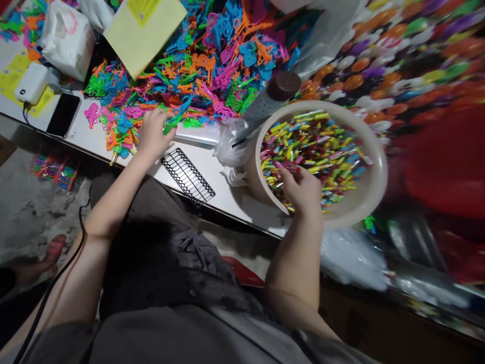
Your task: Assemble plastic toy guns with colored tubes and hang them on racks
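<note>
Green plastic pieces (172, 123) are held in the left grip (153, 134), its fingers curled around them, at the front edge of a heap of coloured plastic shapes (197, 65). Small coloured sticks (314, 144) are contained in a round tub (380, 172), into which the right grip (303, 189) is dipped, fingers bent; whether anything is pinched there cannot be told. Between the two, a black grid (188, 174) is laid on the white counter (231, 199).

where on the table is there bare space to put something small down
The white table is bare between the black wire rack and the beige tub; a smaller patch lies between the phone and the pink pieces. Crowded: the colourful plastic pile behind and the tub, where the right hand is.
</note>
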A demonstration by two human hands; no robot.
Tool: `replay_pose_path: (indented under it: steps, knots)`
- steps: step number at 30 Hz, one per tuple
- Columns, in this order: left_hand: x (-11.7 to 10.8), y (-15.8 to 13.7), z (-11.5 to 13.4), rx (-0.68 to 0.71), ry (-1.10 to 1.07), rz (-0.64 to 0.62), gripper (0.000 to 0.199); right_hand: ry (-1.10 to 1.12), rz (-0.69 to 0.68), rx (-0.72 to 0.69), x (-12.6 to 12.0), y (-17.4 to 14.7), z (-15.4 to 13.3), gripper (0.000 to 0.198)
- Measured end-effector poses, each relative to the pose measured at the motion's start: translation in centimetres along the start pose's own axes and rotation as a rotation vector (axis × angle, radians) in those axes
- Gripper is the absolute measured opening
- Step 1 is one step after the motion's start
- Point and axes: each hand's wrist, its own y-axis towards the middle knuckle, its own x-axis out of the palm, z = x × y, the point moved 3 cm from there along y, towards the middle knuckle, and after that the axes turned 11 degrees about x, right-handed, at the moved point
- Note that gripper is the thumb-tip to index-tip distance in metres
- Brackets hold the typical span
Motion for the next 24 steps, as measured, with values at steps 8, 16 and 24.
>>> replay_pose_path:
  steps: [8,16,24]
  knots:
    - [1.5,-12.3,5.0,-0.391,-0.904,0.112,0.029,0.295,0.184,-0.110,-0.6,0.0,-0.6,0.030]
    - [2.5,-18.3,6.6,-0.580,-1.286,0.254,0.045,0.797,0.092,-0.046,-1.7,-3.4,-2.9,0.020]
    - [1.9,-20.1,7.4,-0.642,-1.232,0.306,0.042,1.117,-0.683,-0.231,6.0,-15.7,-10.4,0.042]
